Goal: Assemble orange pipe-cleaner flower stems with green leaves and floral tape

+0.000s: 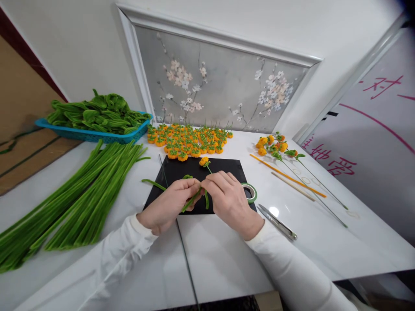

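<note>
Over a black mat [231,168], my left hand [171,202] and my right hand [231,202] meet fingertip to fingertip. Both pinch a bent green pipe cleaner [192,202], whose ends stick out below the fingers. Just beyond the right hand is an orange fuzzy flower [204,161]; its thin stem runs behind that hand's fingers, and I cannot tell whether they hold it. Another green pipe cleaner piece [154,184] shows left of the left hand, across the mat's edge. A roll of green tape [253,193] lies at the mat's right side, close to the right hand.
Loose green pipe cleaners [81,194] lie left, below a blue basket [94,136] of green leaf shapes. Several orange flower heads [194,140] stand behind the mat. At right are thread snips [277,221], an orange stick [288,176], a pale stick [293,186] and stemmed flowers [282,147].
</note>
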Available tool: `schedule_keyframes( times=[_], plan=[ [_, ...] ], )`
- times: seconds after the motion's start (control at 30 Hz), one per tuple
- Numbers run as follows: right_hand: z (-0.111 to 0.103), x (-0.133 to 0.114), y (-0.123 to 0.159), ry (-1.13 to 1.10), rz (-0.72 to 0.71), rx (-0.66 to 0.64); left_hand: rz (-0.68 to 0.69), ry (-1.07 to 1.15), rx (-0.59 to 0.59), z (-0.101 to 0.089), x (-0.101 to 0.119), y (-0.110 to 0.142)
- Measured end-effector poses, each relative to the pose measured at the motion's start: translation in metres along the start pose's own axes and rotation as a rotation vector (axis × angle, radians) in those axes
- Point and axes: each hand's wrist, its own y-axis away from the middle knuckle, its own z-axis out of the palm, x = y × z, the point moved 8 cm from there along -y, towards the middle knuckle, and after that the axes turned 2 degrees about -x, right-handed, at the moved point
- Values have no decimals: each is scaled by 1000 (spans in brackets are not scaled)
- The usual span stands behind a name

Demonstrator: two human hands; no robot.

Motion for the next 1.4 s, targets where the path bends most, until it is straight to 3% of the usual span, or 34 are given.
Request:
schedule_keyframes(
  times=[0.1, 0.2, 0.37, 0.43, 0.5, 0.73, 0.93, 1.1, 1.23, 1.4],
  plan=[
    [-2, -8, 0, 57, -115, -23, 13, 14, -11, 1, 0, 0],
    [-4, -5, 0, -43, -110, -7, 43, 7, -38, 2, 4, 1],
    [-2, 29, 3, -665, 263, 136, 196, -128, -34, 2, 23, 4],
    [1, 36, 5, -789, 359, 161, 252, -200, -11, 1, 29, 6],
    [-3, 34, 5, -750, 330, 177, 257, -206, -10, 2, 30, 7],
    [-19, 7, 1, -287, 8, 148, 185, -75, -9, 1, 23, 5],
    [-23, 15, 4, -356, 29, 184, 147, -51, -89, 2, 21, 6],
    [-24, 7, 6, -184, -132, 119, 76, 67, -134, 4, 19, 7],
    [-23, -6, 4, -41, -251, 9, -15, 126, -87, 2, 12, 7],
    [-20, -16, 2, -24, -319, -48, -98, 116, 26, -3, 2, 6]
  ],
)
